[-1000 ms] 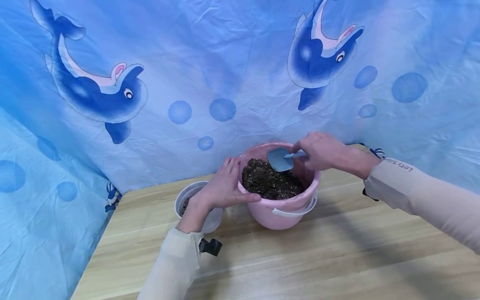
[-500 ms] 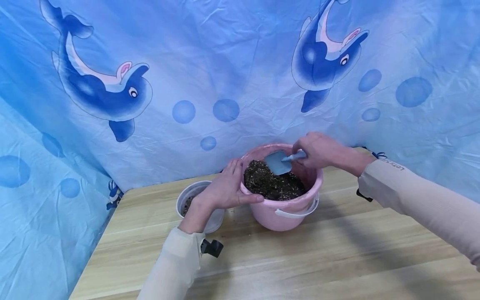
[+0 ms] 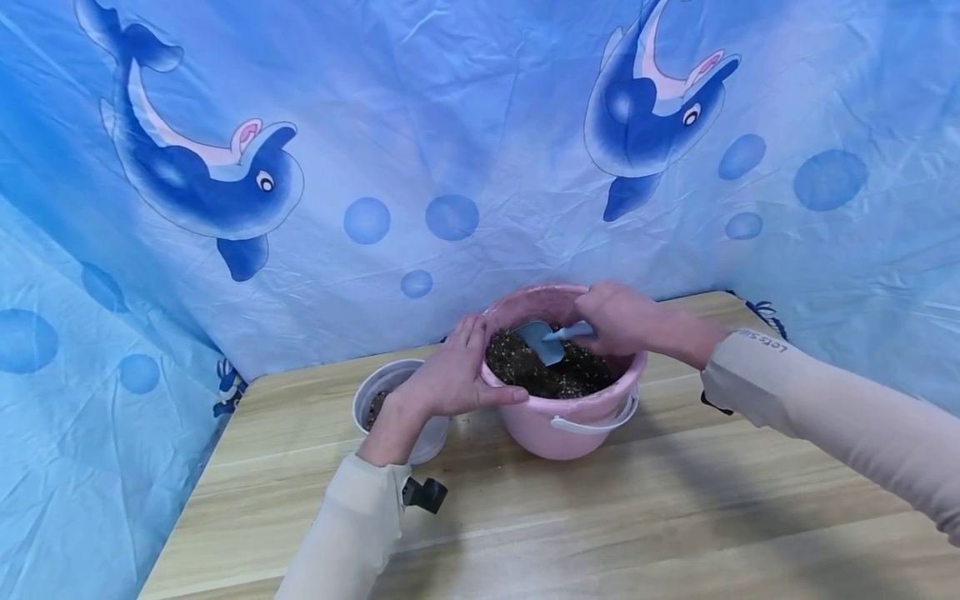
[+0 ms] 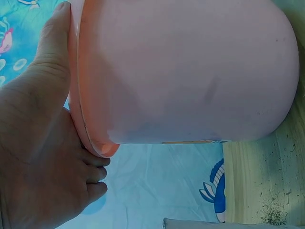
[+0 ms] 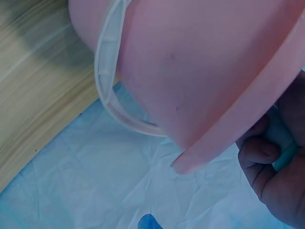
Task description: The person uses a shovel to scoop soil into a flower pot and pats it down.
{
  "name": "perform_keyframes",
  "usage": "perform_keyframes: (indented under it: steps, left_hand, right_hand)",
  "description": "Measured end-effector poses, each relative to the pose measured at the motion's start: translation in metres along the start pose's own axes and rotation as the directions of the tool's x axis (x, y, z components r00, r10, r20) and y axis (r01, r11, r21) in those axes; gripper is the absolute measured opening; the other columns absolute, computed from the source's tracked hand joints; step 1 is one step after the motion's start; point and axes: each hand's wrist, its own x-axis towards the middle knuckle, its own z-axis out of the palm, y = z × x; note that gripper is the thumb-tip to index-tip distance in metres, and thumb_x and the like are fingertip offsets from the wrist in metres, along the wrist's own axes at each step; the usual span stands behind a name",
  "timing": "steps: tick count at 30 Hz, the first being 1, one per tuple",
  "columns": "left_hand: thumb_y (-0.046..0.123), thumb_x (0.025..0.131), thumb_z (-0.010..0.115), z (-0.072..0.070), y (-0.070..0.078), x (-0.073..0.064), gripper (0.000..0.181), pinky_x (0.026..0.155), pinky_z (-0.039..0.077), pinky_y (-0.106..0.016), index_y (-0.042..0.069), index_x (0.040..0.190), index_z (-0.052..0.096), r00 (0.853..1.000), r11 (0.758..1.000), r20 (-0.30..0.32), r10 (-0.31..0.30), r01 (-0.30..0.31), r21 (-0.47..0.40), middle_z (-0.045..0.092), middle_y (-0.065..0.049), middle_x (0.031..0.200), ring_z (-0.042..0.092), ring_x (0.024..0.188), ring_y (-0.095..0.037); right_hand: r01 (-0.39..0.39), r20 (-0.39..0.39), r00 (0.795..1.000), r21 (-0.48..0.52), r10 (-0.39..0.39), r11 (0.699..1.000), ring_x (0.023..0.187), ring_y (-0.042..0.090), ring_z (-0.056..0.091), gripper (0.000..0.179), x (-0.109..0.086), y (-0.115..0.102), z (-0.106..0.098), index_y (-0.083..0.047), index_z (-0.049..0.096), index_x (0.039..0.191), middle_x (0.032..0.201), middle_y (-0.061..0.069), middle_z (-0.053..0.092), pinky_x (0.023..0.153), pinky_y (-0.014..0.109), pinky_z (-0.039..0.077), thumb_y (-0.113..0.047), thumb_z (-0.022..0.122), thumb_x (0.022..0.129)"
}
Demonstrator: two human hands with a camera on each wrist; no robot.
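Now my right hand [image 3: 618,321], fingers clamped on the blue shovel [image 3: 540,342], is lower than before, its blade down at the soil [image 3: 510,360] inside the pink bucket [image 3: 551,437]. My left hand [image 3: 450,379] grips the bucket's rim, thumb apart from fingers. Beneath that wrist stands a white tub [image 3: 431,443]. Just behind the bucket, the table [image 3: 600,533] ends at a blue curtain [image 3: 375,142]; wood stretches toward me.

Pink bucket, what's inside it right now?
The pink bucket holds dark soil with pale flecks, and the blue scoop that the right hand grips reaches into it. The bucket's bottom and any soil directly beneath the scoop are covered.
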Motion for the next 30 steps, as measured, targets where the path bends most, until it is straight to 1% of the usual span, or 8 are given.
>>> perform_keyframes:
  steps: [3, 6, 8, 13, 15, 19, 26, 30]
  left_hand:
    - [0.076, 0.072, 0.063, 0.003, 0.0, 0.0, 0.126, 0.114, 0.027, -0.046, 0.001, 0.154, 0.005, 1.0, 0.998, -0.015, -0.01, 0.009, -0.062, 0.008, -0.018, 0.16, 0.019, 0.144, -0.033]
    - [0.073, 0.071, 0.067, 0.007, -0.001, -0.001, 0.125, 0.11, 0.033, -0.046, 0.004, 0.154, 0.006, 0.999, 0.989, -0.052, -0.006, -0.001, -0.145, 0.01, -0.014, 0.159, 0.031, 0.139, -0.034]
    - [0.072, 0.07, 0.069, 0.009, -0.003, -0.001, 0.124, 0.108, 0.036, -0.046, 0.005, 0.155, 0.006, 0.997, 0.983, -0.076, -0.001, -0.013, -0.181, 0.012, -0.011, 0.159, 0.035, 0.137, -0.034]
    - [0.07, 0.071, 0.07, 0.012, -0.005, -0.003, 0.123, 0.107, 0.038, -0.045, 0.005, 0.154, 0.007, 0.994, 0.975, -0.105, 0.011, -0.034, -0.218, 0.014, -0.009, 0.158, 0.037, 0.135, -0.032]
    - [0.07, 0.071, 0.07, 0.012, -0.005, -0.003, 0.123, 0.107, 0.038, -0.045, 0.005, 0.154, 0.008, 0.994, 0.974, -0.106, 0.014, -0.038, -0.224, 0.015, -0.009, 0.157, 0.037, 0.135, -0.031]
    - [0.069, 0.071, 0.071, 0.012, -0.006, -0.003, 0.122, 0.108, 0.038, -0.045, 0.005, 0.154, 0.008, 0.994, 0.973, -0.11, 0.021, -0.045, -0.226, 0.017, -0.009, 0.157, 0.038, 0.135, -0.031]
    - [0.069, 0.071, 0.071, 0.011, -0.007, -0.003, 0.121, 0.107, 0.039, -0.045, 0.005, 0.154, 0.01, 0.994, 0.976, -0.109, 0.017, -0.04, -0.215, 0.02, -0.01, 0.156, 0.039, 0.134, -0.032]
    - [0.07, 0.07, 0.07, 0.01, -0.006, -0.002, 0.122, 0.107, 0.039, -0.044, 0.007, 0.154, 0.009, 0.995, 0.977, -0.095, 0.003, -0.023, -0.211, 0.018, -0.008, 0.156, 0.04, 0.133, -0.032]
  right_hand:
    - [0.013, 0.001, 1.0, 0.001, -0.013, 1.0, 0.068, 0.02, 0.06, 0.013, 0.0, -0.002, 0.0, -0.014, 0.076, 0.091, 0.079, 0.001, 0.071, 0.065, 0.038, 0.054, -0.019, 0.076, 0.079]
    - [0.02, 0.014, 1.0, 0.026, -0.021, 0.999, 0.07, 0.019, 0.062, 0.012, -0.001, -0.002, -0.001, -0.013, 0.076, 0.09, 0.08, 0.001, 0.071, 0.066, 0.036, 0.055, -0.019, 0.076, 0.08]
    - [0.05, 0.015, 0.999, 0.044, -0.05, 0.998, 0.073, 0.02, 0.065, 0.013, -0.001, -0.002, -0.001, -0.011, 0.076, 0.091, 0.083, 0.001, 0.073, 0.069, 0.036, 0.056, -0.018, 0.076, 0.08]
    - [0.138, 0.004, 0.99, 0.057, -0.138, 0.989, 0.078, 0.02, 0.068, 0.01, -0.003, -0.003, 0.002, -0.011, 0.076, 0.089, 0.084, -0.001, 0.073, 0.072, 0.036, 0.056, -0.014, 0.076, 0.08]
    - [0.149, 0.008, 0.989, 0.066, -0.15, 0.987, 0.077, 0.02, 0.067, 0.009, -0.004, -0.003, 0.003, -0.011, 0.076, 0.087, 0.083, -0.001, 0.072, 0.072, 0.037, 0.056, -0.013, 0.076, 0.079]
    - [0.123, 0.042, 0.991, 0.127, -0.129, 0.984, 0.077, 0.017, 0.066, 0.009, -0.004, -0.002, 0.002, -0.01, 0.076, 0.088, 0.085, -0.002, 0.073, 0.074, 0.037, 0.055, -0.014, 0.075, 0.08]
    - [0.042, 0.102, 0.993, 0.22, -0.066, 0.975, 0.079, 0.014, 0.061, 0.011, -0.003, 0.002, -0.004, -0.014, 0.077, 0.089, 0.083, -0.008, 0.072, 0.078, 0.039, 0.05, -0.021, 0.076, 0.08]
    - [0.005, 0.153, 0.987, 0.316, -0.056, 0.949, 0.076, 0.011, 0.063, 0.01, -0.003, 0.004, -0.006, -0.012, 0.077, 0.088, 0.08, -0.006, 0.073, 0.076, 0.036, 0.052, -0.019, 0.076, 0.081]
